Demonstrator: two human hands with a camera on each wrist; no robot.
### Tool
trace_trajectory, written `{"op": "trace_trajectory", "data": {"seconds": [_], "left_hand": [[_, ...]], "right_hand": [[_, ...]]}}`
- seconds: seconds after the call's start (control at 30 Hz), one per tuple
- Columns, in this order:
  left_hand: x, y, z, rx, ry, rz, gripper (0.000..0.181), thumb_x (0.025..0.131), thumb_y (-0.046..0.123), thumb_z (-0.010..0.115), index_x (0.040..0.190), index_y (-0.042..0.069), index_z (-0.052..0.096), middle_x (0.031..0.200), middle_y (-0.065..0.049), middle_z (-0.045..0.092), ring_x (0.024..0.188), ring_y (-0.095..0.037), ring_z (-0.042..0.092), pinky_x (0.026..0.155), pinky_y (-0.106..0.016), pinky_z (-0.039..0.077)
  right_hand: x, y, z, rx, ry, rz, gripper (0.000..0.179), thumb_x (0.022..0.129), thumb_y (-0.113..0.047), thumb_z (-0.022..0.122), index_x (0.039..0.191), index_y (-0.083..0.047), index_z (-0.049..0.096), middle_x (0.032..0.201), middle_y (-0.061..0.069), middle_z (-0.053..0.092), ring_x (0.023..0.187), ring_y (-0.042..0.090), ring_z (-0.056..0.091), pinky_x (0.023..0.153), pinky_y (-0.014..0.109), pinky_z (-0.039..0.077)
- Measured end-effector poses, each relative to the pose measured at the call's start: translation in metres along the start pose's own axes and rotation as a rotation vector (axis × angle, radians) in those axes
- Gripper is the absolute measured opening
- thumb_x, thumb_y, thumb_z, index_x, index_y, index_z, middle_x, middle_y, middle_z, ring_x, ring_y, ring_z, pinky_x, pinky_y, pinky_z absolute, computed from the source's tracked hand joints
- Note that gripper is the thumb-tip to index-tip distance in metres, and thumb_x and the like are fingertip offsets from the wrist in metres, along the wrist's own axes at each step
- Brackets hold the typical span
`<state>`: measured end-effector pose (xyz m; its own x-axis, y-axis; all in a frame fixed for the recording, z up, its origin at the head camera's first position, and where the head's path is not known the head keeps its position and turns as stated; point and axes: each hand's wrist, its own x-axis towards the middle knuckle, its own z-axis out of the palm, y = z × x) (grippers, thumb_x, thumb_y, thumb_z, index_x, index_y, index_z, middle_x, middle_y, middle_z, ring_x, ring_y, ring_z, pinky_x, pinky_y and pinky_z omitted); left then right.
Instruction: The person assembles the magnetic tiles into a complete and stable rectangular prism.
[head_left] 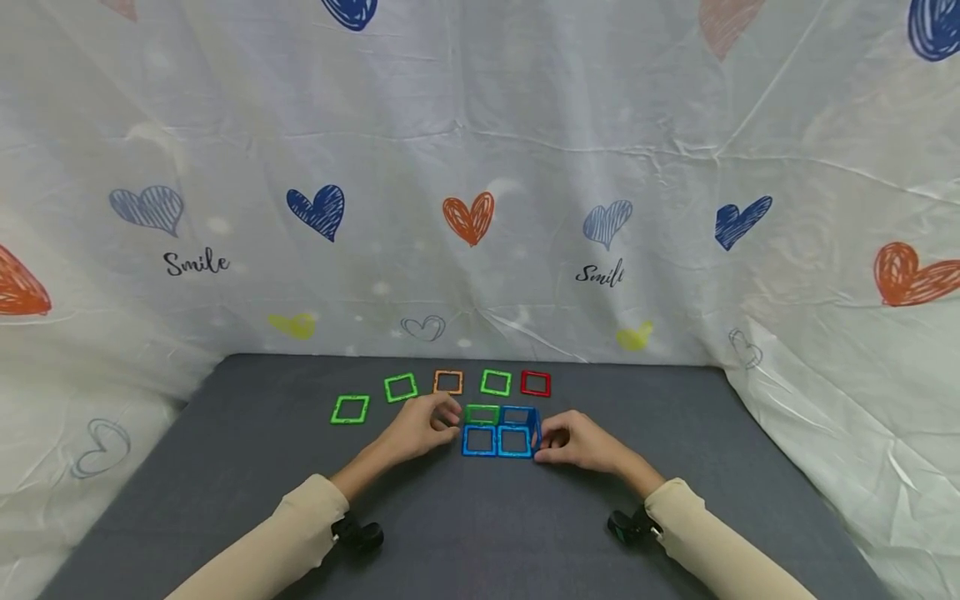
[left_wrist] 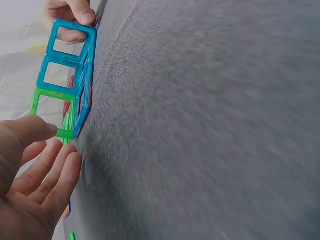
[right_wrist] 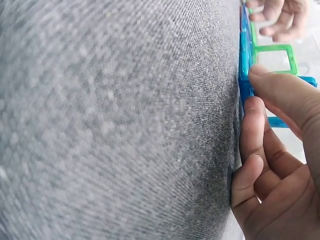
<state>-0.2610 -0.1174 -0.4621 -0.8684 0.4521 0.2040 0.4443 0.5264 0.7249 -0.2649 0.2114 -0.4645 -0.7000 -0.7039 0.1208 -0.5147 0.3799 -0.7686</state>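
Several square, see-through magnetic tiles are joined near the middle of the table. Two blue tiles [head_left: 480, 454] lie flat in front. Behind them stand a green tile [head_left: 482, 407] and a blue one, and another blue tile [head_left: 537, 429] stands upright at the right side. My right hand [head_left: 577, 442] pinches this side tile at its lower front corner between thumb and fingers. On the left, my left hand [head_left: 426, 423] holds nothing. Its thumb [left_wrist: 42, 129] comes right up to the green tile's edge in the left wrist view, with the other fingers loosely extended below.
Behind the joined tiles lie loose ones: an orange tile [head_left: 448, 372], a red tile [head_left: 536, 393] and several green, one green tile [head_left: 349, 421] farthest left. A dark grey cloth covers the table [head_left: 480, 533]. A white heart-printed curtain [head_left: 525, 275] hangs along its back edge.
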Motion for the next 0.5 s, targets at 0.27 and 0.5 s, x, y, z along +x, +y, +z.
{"op": "trace_trajectory", "data": {"seconds": [0.27,0.5], "left_hand": [[-0.028,-0.005,-0.021,0.014,-0.043,0.045,0.023,0.093,0.006,0.076,0.114,0.001,0.067,0.096,0.003,0.068,0.080,-0.012,0.069,0.071,-0.028,0.056],[-0.047,-0.013,-0.046,0.009,-0.048,0.024,0.029,0.093,0.012,0.078,0.117,0.002,0.066,0.100,0.001,0.068,0.083,-0.012,0.069,0.071,-0.029,0.056]], "right_hand": [[0.000,0.002,0.001,0.013,0.001,-0.027,0.010,0.091,-0.012,0.080,0.086,-0.010,0.071,0.079,-0.003,0.067,0.064,0.009,0.058,0.057,0.024,0.048],[0.000,-0.002,0.001,0.024,0.003,-0.023,0.010,0.090,-0.009,0.080,0.086,-0.008,0.071,0.080,0.001,0.067,0.065,0.013,0.058,0.058,0.023,0.047]]}}
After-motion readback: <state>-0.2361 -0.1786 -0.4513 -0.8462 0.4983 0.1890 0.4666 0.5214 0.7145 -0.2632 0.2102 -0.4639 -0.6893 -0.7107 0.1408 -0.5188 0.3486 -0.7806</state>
